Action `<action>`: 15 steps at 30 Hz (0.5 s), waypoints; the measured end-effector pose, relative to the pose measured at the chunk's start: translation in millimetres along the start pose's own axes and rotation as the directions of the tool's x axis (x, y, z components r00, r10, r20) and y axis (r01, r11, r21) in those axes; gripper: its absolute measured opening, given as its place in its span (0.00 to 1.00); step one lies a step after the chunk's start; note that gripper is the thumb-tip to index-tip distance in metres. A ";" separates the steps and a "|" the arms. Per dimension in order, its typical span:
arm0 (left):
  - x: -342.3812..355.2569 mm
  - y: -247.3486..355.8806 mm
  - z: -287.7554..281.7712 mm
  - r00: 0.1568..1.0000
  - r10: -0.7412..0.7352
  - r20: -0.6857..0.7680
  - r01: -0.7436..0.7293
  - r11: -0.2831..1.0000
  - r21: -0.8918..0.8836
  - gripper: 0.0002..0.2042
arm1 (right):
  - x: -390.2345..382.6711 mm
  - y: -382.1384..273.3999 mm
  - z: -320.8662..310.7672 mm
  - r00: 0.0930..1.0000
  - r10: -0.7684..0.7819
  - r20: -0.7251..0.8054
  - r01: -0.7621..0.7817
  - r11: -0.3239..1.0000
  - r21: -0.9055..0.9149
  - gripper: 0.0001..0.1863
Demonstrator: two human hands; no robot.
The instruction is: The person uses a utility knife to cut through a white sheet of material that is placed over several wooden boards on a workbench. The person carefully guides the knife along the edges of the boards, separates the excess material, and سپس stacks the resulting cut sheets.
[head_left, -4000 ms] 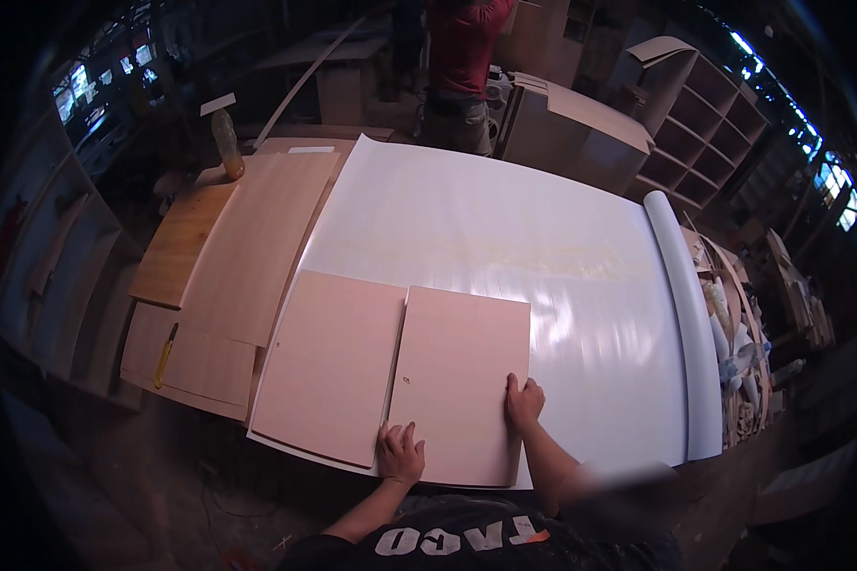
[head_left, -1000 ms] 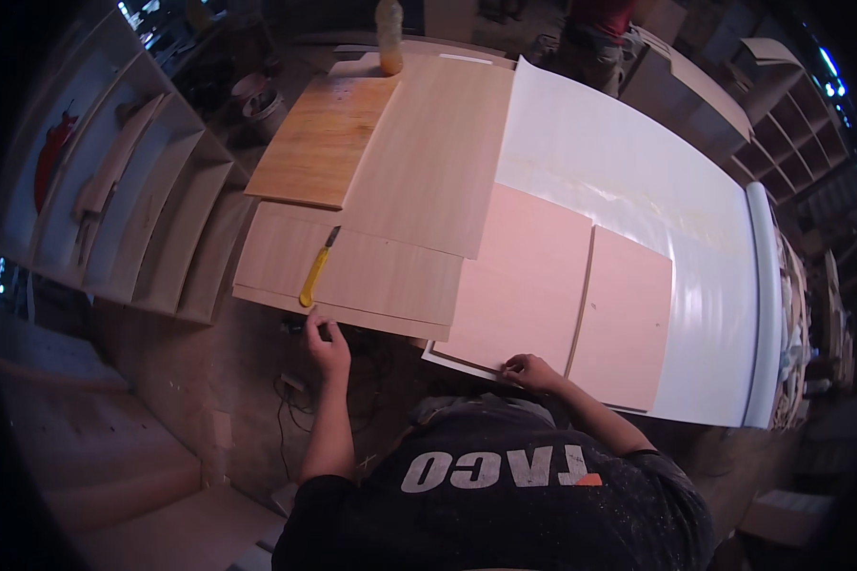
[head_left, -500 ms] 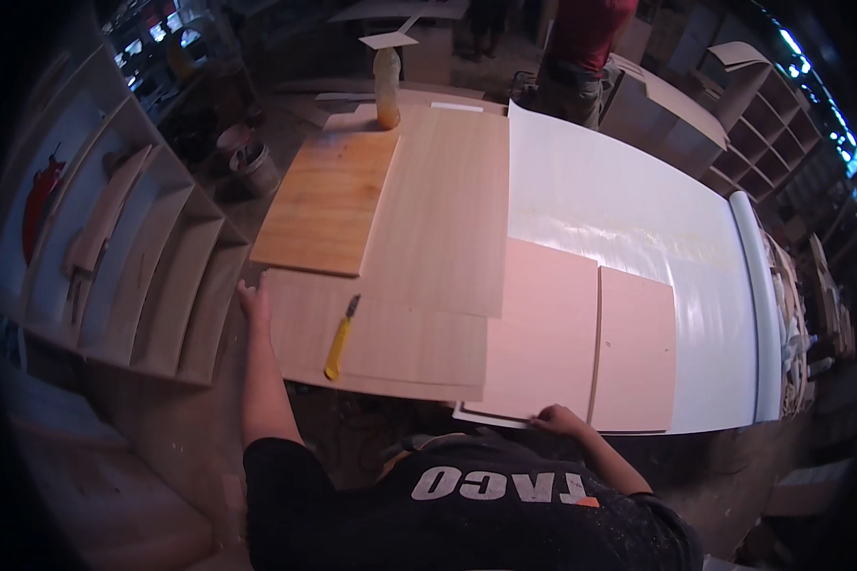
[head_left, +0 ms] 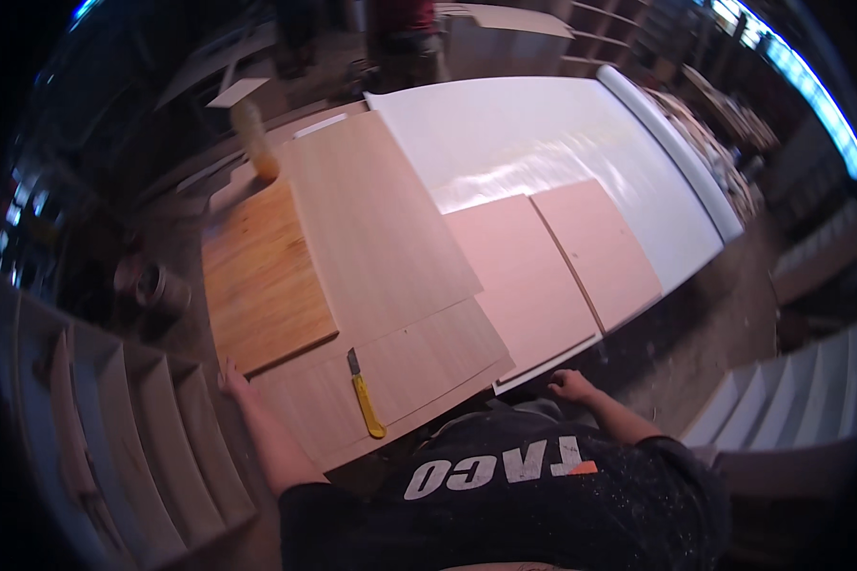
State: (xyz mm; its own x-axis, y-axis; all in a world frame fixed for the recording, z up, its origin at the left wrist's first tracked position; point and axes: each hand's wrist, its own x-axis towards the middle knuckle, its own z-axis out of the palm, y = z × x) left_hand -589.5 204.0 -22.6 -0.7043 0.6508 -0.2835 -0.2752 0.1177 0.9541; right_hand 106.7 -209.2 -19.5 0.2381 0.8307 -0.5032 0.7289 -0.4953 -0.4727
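My left hand (head_left: 233, 378) is at the left edge of a thin, pale wood sheet (head_left: 352, 400), its fingers pinched around that edge beside the corner of a thicker orange-brown board (head_left: 262, 276). My right hand (head_left: 571, 384) hangs off the near edge of the table, loosely curled, with nothing visible in it. It is close to a pink board (head_left: 519, 281) but apart from it. A yellow utility knife (head_left: 366, 404) lies on the pale sheet, blade pointing away from me. Another pale sheet (head_left: 381, 209) lies beyond, partly under the orange-brown board.
A bottle (head_left: 252, 143) with amber liquid stands at the far left, a flat piece (head_left: 237, 92) on top. White sheeting (head_left: 524, 124) ends in a roll (head_left: 671, 152) at the right. Shelf units (head_left: 143, 428) (head_left: 790, 395) stand on both sides. A person (head_left: 405, 38) is beyond the table.
The view has turned to the right, so the table appears tilted. My right hand has left the near edge of the pink board. My left hand stays at the sheet's left edge.
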 end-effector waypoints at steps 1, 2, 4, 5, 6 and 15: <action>-9.0 5.6 3.3 0.993 0.088 -0.081 -0.085 0.995 0.042 0.33 | -7.5 1.3 4.2 0.998 -0.019 -0.063 0.013 0.996 -0.084 0.16; -16.5 13.1 5.7 0.969 0.183 -0.165 -0.171 0.982 0.081 0.33 | -14.0 1.6 5.9 0.997 0.010 -0.081 -0.016 0.997 -0.079 0.16; -28.1 25.6 14.5 0.926 0.295 -0.234 -0.308 0.951 -0.021 0.34 | -25.2 4.3 9.4 0.992 0.059 -0.116 -0.066 0.996 -0.059 0.15; -39.0 39.7 18.5 0.933 0.295 -0.206 -0.306 0.952 -0.026 0.34 | -31.3 6.4 10.7 0.991 0.092 -0.101 -0.098 0.994 -0.051 0.16; -51.7 56.2 23.1 0.960 0.240 -0.145 -0.264 0.946 -0.186 0.33 | -38.1 9.9 13.5 0.988 0.129 -0.084 -0.133 0.990 -0.041 0.16; -104.7 110.9 -4.2 0.939 0.096 0.331 0.065 0.893 -0.445 0.24 | -68.8 -6.3 16.1 0.982 0.184 -0.053 -0.173 0.971 0.163 0.16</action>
State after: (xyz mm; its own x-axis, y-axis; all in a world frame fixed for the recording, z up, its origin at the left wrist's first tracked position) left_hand -549.1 145.8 112.5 -0.4714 0.8703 -0.1427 -0.5833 -0.1864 0.7905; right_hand 75.3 -267.4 6.4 0.4015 0.7376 -0.5429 0.5623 -0.6664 -0.4897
